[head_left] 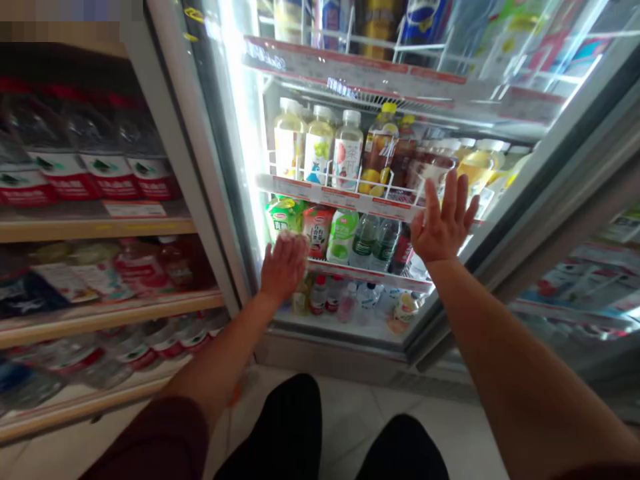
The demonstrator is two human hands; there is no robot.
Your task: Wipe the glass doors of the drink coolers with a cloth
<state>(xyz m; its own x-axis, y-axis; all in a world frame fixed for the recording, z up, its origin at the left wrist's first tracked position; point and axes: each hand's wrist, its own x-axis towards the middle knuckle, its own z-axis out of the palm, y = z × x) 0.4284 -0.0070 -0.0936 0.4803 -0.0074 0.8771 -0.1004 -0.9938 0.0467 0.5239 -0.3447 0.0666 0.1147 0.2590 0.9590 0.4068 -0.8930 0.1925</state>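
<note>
My right hand is raised before the right side of a lit drinks fridge, fingers spread and nothing in it. Behind its fingertips stand bottles of yellow drink, partly covered. Lower and to the left, my left hand reaches toward the fridge with its fingers stretched out and a little blurred. I see no object in it. Closest to it are a green-labelled drink, a red-labelled drink and a green and white bottle. Whether its fingertips touch any of them, I cannot tell.
Above, a fridge shelf bears white-capped bottles and a yellow-capped tea bottle. Small bottles stand at the fridge bottom. Wooden shelves with red-labelled water bottles flank the left. Another fridge door is at right.
</note>
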